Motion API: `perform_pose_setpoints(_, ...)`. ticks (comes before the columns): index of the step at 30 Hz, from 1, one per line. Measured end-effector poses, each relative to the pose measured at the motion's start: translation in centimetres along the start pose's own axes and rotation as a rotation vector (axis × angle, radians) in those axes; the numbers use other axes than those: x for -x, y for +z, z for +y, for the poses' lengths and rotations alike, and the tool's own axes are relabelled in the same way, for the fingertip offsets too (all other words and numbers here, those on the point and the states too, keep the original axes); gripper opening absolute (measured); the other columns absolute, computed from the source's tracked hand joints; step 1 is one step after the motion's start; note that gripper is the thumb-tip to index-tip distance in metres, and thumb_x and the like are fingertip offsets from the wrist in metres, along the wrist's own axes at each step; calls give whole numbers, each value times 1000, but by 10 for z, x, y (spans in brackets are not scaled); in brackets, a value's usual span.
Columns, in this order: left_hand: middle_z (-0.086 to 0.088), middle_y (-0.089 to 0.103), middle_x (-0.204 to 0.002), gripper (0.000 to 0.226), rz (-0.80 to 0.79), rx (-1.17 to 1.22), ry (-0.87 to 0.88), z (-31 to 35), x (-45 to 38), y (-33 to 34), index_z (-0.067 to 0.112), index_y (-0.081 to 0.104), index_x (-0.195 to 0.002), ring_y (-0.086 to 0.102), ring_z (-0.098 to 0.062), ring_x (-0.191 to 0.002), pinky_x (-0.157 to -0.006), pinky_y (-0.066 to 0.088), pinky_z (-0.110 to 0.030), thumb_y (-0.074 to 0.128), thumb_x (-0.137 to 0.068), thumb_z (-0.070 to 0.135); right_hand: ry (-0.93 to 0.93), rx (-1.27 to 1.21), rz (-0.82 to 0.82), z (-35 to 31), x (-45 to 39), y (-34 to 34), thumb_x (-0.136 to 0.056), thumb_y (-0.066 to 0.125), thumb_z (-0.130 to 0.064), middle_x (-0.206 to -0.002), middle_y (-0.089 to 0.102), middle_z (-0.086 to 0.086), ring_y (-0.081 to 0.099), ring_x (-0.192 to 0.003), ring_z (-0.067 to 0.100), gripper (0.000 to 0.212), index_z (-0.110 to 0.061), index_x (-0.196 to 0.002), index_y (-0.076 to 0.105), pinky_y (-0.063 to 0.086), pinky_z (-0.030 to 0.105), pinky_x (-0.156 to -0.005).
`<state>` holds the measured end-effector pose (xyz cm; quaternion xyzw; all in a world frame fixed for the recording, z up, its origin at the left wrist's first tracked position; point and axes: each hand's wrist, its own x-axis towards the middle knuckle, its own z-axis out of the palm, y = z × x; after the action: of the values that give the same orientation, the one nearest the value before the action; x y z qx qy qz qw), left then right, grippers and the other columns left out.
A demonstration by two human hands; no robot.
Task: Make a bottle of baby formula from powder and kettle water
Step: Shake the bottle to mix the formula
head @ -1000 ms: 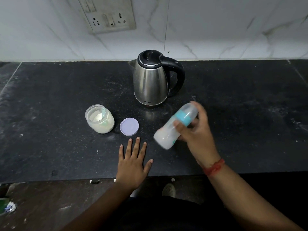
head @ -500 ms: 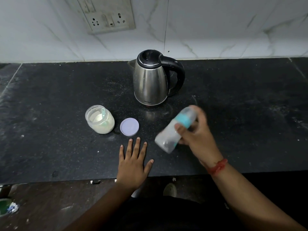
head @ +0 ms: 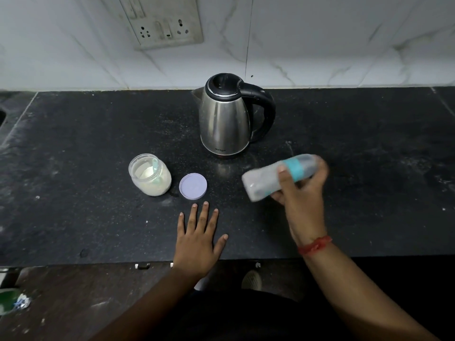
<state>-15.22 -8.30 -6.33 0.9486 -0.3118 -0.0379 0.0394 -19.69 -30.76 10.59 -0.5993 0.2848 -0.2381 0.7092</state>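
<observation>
Bottle: the baby bottle (head: 270,179) is clear plastic, blurred, with a teal collar and a clear cap at its upper right end; it is tipped nearly on its side, base toward the lower left, held above the dark counter (head: 73,148) to the right of the kettle's base

Right hand: the right hand (head: 301,193) grips the bottle round its middle, thumb across the front just beside the teal collar, fingers curled behind; a red thread band (head: 315,246) sits on the wrist

Left hand: the left hand (head: 199,238) lies flat on the counter near its front edge, fingers straight and spread, holding nothing; its fingertips are just short of the lid

Kettle: the steel kettle (head: 225,119) stands upright at the back, black handle to the right, spout to the left

Jar: the open jar (head: 150,178) holds pale powder with a teal scoop (head: 155,166) standing in it; its lilac lid (head: 193,186) lies flat just to the right, apart from it

Wall: a socket plate (head: 162,19) on the pale marble tiles

Change: half a second ago the bottle sat steeper, base lower; now it lies flatter and higher; the left hand, jar, lid and kettle have not moved
</observation>
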Motion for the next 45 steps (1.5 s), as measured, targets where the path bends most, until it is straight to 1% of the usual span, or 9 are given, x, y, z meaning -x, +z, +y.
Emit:
perform_pose_setpoints(3, -8, 23, -170, 72, 12, 7, 10, -1, 0, 0, 22, 35, -159, 20, -34, -157, -123, 17, -62, 31, -101, 64, -32, 323, -289, 7, 6, 0, -82, 81, -30, -122, 65, -8, 69, -104, 11, 71, -42, -140, 41, 62, 39, -84)
perform_pose_setpoints(7, -7, 22, -170, 72, 7, 9, 1, 0, 0, 0, 23, 33, -160, 18, -33, -158, -124, 18, -61, 25, -102, 66, 26, -12, 53, 2, -3, 0, -93, 71, -22, -119, 63, -1, 71, -103, 15, 61, -31, -143, 36, 64, 43, -76)
perform_pose_setpoints(20, -8, 23, -170, 70, 17, 3, 11, -1, 1, 0, 22, 36, -158, 19, -34, -157, -124, 18, -61, 31, -101, 64, 76, 128, -249, -7, 5, 2, -86, 77, -21, -121, 63, -1, 69, -110, 22, 70, -37, -144, 40, 64, 45, -77)
perform_pose_setpoints(24, -8, 23, -170, 71, 17, 1, 5, 0, 0, 0, 22, 34, -159, 19, -34, -158, -123, 19, -61, 30, -101, 64, 64, -59, 12, -1, 6, 4, -92, 71, -23, -123, 61, 1, 69, -109, 20, 60, -35, -140, 38, 63, 43, -77)
perform_pose_setpoints(28, -9, 23, -170, 72, 19, 7, 13, -1, 0, 0, 22, 35, -159, 20, -34, -157, -124, 18, -61, 32, -101, 64, 112, 156, -271, 7, 10, 2, -86, 78, -19, -125, 62, 1, 67, -112, 25, 65, -45, -135, 45, 64, 47, -77)
perform_pose_setpoints(32, -8, 23, -170, 72, 19, 8, 5, 0, 0, 0, 23, 34, -160, 20, -34, -157, -123, 18, -61, 31, -101, 64, 50, -93, 84, 1, -2, -2, -96, 67, -19, -125, 57, 0, 67, -111, 21, 60, -31, -144, 33, 62, 37, -74)
perform_pose_setpoints(37, -8, 23, -170, 72, 27, 8, 9, -1, 0, 0, 23, 33, -160, 20, -34, -157, -124, 18, -61, 30, -101, 64, 82, 157, -197, 13, 2, -5, -90, 76, -22, -129, 59, -3, 65, -116, 21, 69, -41, -143, 38, 61, 53, -85)
perform_pose_setpoints(41, -8, 24, -170, 72, 20, 3, 0, 0, 0, 1, 22, 35, -159, 21, -34, -157, -123, 18, -61, 30, -101, 64, 13, -101, 121, 11, 3, -2, -96, 67, -18, -130, 56, 0, 66, -114, 20, 65, -31, -147, 29, 63, 42, -79)
perform_pose_setpoints(45, -8, 23, -170, 72, 20, 1, 8, -1, 0, 1, 23, 33, -160, 20, -34, -157, -124, 18, -61, 30, -101, 64, 75, 135, -184, 14, 8, -3, -89, 74, -21, -129, 59, -1, 66, -113, 21, 72, -36, -147, 35, 63, 44, -78)
